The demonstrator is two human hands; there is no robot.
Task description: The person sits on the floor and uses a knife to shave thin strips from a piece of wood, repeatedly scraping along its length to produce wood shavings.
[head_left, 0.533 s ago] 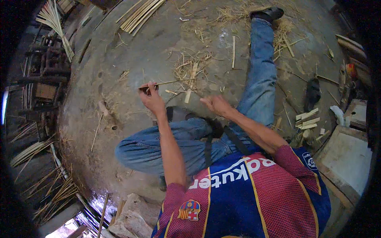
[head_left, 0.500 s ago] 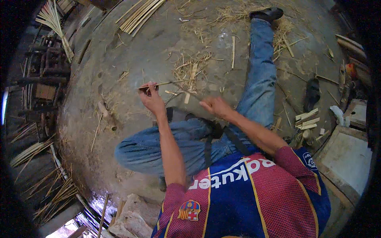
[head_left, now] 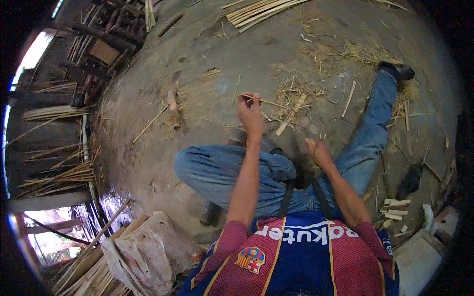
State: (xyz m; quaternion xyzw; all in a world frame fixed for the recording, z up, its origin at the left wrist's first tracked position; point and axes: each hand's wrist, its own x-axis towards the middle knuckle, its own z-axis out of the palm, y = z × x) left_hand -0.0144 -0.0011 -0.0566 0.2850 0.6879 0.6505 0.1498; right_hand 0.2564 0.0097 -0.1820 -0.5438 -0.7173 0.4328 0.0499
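My left hand [head_left: 251, 118] is raised over the floor in front of my bent knee, its fingers closed round one end of a thin bamboo strip [head_left: 274, 104]. The strip's free end points right, over a heap of pale curled shavings [head_left: 308, 92]. Lower and to the right, my right hand [head_left: 320, 154] is closed above my lap, thumb uppermost, apart from the strip. What it grips, if anything, I cannot make out against the dark blur beside it. Between and beyond my hands lies a short flat bamboo piece [head_left: 281, 129].
My outstretched leg [head_left: 369, 133] bounds the right side. Split bamboo strips [head_left: 261, 14] lie far ahead, a bamboo tube [head_left: 174, 111] to the left. Cut pieces [head_left: 395, 209] are stacked at right. A pale sack [head_left: 143, 254] and strip bundles [head_left: 57, 112] line the left.
The view has swung left, so everything sits further right in it. My right hand has drawn back toward my lap, away from the strip; my left hand still holds the strip.
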